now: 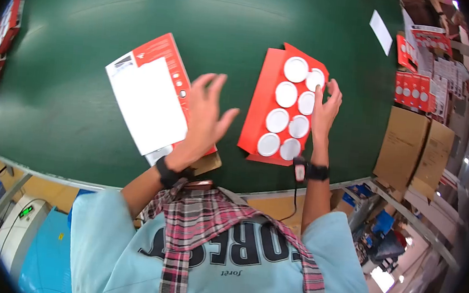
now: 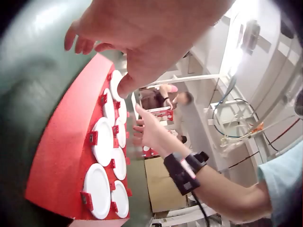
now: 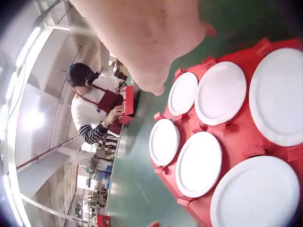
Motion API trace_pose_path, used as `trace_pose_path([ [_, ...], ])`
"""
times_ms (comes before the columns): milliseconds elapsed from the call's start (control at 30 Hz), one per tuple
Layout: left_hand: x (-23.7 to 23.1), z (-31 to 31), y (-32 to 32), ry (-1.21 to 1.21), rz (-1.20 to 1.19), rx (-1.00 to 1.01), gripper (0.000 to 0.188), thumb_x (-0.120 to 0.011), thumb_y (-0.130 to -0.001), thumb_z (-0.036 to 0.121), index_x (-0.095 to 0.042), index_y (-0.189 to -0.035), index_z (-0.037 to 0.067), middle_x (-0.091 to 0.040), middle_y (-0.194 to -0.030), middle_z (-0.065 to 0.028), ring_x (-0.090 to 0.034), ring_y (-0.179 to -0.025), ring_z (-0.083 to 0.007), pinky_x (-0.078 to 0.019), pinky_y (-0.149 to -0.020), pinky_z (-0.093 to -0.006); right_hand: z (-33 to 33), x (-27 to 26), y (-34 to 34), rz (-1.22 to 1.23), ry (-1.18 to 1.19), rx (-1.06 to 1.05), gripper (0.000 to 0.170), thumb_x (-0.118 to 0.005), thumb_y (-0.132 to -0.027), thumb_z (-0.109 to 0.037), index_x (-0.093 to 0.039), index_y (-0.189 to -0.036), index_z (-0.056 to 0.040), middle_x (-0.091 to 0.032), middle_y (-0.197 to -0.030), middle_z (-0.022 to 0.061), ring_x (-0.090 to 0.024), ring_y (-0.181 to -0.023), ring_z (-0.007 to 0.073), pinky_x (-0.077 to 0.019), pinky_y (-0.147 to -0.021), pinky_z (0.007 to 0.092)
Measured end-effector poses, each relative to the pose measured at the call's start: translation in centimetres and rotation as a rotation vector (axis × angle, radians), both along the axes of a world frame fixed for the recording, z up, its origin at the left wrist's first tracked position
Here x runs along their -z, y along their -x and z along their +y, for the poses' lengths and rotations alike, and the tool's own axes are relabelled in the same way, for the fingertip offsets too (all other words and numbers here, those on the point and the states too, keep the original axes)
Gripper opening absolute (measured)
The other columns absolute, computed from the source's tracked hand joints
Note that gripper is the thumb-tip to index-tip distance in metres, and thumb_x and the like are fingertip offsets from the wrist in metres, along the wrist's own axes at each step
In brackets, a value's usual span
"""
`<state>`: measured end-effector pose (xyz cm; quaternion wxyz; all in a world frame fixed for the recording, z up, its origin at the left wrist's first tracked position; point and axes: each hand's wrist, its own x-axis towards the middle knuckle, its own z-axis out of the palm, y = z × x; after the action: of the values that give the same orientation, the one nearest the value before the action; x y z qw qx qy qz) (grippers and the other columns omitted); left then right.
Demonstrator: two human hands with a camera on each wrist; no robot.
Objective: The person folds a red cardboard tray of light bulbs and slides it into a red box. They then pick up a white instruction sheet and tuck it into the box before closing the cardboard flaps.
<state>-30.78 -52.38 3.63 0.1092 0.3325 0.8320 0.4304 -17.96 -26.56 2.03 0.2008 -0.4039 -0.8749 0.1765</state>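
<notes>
Firstly, nearest entry: one left hand, fingers and thumb spread, grasping nothing, poised above the right-hand edge of a red-and-white printed package. Under and to the left of its wrist and palm: one plain white sheet, lying on that package.

Next, right of the left fingertips, across a strip of green table: one red tray, folded flap on its left side, holding eight white discs in two rows of four. Small red tabs stand against the disc rims.

One right hand, at the tray's far right side; fingers loosely bent, apart, clenched on nothing. Its thumb is just beside the discs at the far end; whether it touches one, the frames do not settle.

Stage, as judged: discs all seated, fingers free, apparently arranging or checking the filled tray. The next move seems to call for a light, even grip on the tray's sides, thumbs clear of the discs.

Farther out, beyond the right fingers: one white card, well apart; stacked printed packs; one cardboard box, to the hand's right. Farthest: one person in a dark red apron, hands at a red item.
</notes>
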Motion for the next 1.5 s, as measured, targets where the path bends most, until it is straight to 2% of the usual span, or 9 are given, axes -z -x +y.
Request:
trace_pose_path([
  [167,2.1,-12.5,2.9,0.280,0.187,-0.518,0.080,-0.077,-0.067,0.021,-0.033,-0.128,-0.005,-0.032,-0.126,-0.0213,-0.031,-0.118,-0.0347,-0.0272,-0.097,-0.0429,-12.7,0.1,2.6,0.093,0.890,-0.371,0.044,-0.058,-0.085,-0.028,-0.047,-0.117,0.0010,-0.057,-0.102,0.0138,-0.056,-0.090,0.0204,-0.0440,-0.078,0.0325],
  [333,6.2,-18.6,3.8,0.136,-0.621,-0.608,0.048,-0.071,-0.075,0.020,-0.051,-0.108,-0.009,-0.060,-0.092,-0.0146,-0.056,-0.082,-0.0197,-0.0449,-0.073,-0.0333,-19.8,4.5,4.3,-0.191,0.833,-0.549,0.057,-0.057,-0.085,-0.037,-0.044,-0.121,0.0043,-0.050,-0.109,0.0190,-0.055,-0.096,0.0250,-0.0437,-0.084,0.0343],
  [500,8.8,-26.7,6.2,-0.272,-0.488,-0.751,0.024,-0.066,-0.079,0.017,-0.058,-0.088,-0.004,-0.062,-0.081,-0.0059,-0.054,-0.068,-0.0099,-0.0454,-0.060,-0.0273,-21.1,4.4,4.3,-0.161,0.721,-0.535,0.048,-0.053,-0.086,-0.035,-0.048,-0.115,0.0027,-0.050,-0.102,0.0191,-0.050,-0.100,0.0328,-0.0393,-0.088,0.0382],
  [733,8.8,-39.4,5.8,1.037,0.076,-1.045,0.052,-0.064,-0.082,0.030,-0.047,-0.116,-0.005,-0.053,-0.111,-0.0223,-0.052,-0.100,-0.0261,-0.0423,-0.083,-0.0400,-22.9,6.2,4.6,-0.042,0.766,-0.493,0.042,-0.052,-0.088,-0.031,-0.051,-0.111,0.0032,-0.054,-0.101,0.0169,-0.054,-0.097,0.0275,-0.0412,-0.086,0.0354],
  [833,6.6,-39.1,4.2,0.423,0.104,-0.785,0.062,-0.062,-0.083,0.033,-0.037,-0.129,-0.001,-0.041,-0.128,-0.0207,-0.043,-0.114,-0.0283,-0.0361,-0.093,-0.0403,-23.3,6.5,5.0,0.076,1.092,-0.492,0.037,-0.051,-0.089,-0.028,-0.053,-0.109,0.0039,-0.058,-0.100,0.0125,-0.056,-0.091,0.0190,-0.0441,-0.080,0.0316],
  [967,3.6,-30.9,-1.8,-0.235,-0.755,-0.402,0.061,-0.060,-0.085,0.024,-0.033,-0.132,-0.003,-0.042,-0.130,-0.0148,-0.042,-0.119,-0.0242,-0.0328,-0.098,-0.0328,-24.1,8.4,4.5,0.270,1.599,-0.478,0.033,-0.048,-0.093,-0.024,-0.051,-0.115,0.0005,-0.059,-0.104,0.0041,-0.055,-0.091,0.0089,-0.0463,-0.081,0.0267],
  [1167,-6.5,-24.9,-0.3,-0.081,-0.661,0.111,0.068,-0.063,-0.075,0.019,-0.033,-0.133,0.001,-0.046,-0.127,-0.0185,-0.043,-0.120,-0.0257,-0.0335,-0.100,-0.0370,-28.8,7.0,10.5,0.470,2.169,-0.757,0.038,-0.046,-0.094,-0.030,-0.048,-0.120,-0.0040,-0.056,-0.116,0.0084,-0.057,-0.100,0.0169,-0.0468,-0.088,0.0350],
  [1333,-4.0,-21.5,2.0,0.238,0.152,0.030,0.071,-0.062,-0.069,0.012,-0.031,-0.131,-0.004,-0.051,-0.111,-0.0211,-0.047,-0.109,-0.0368,-0.0405,-0.091,-0.0395,-31.5,8.7,14.6,0.308,1.665,-0.600,0.030,-0.053,-0.088,-0.025,-0.058,-0.106,-0.0013,-0.063,-0.088,0.0047,-0.060,-0.071,0.0124,-0.0499,-0.061,0.0260],
  [1500,3.7,-17.2,2.7,0.583,0.247,0.163,0.063,-0.065,-0.068,0.017,-0.039,-0.121,-0.005,-0.049,-0.110,-0.0202,-0.050,-0.097,-0.0342,-0.0433,-0.083,-0.0415,-24.5,9.0,10.5,0.190,1.375,-0.266,0.029,-0.052,-0.087,-0.026,-0.058,-0.098,-0.0001,-0.064,-0.085,0.0107,-0.061,-0.070,0.0149,-0.0502,-0.060,0.0269],
])
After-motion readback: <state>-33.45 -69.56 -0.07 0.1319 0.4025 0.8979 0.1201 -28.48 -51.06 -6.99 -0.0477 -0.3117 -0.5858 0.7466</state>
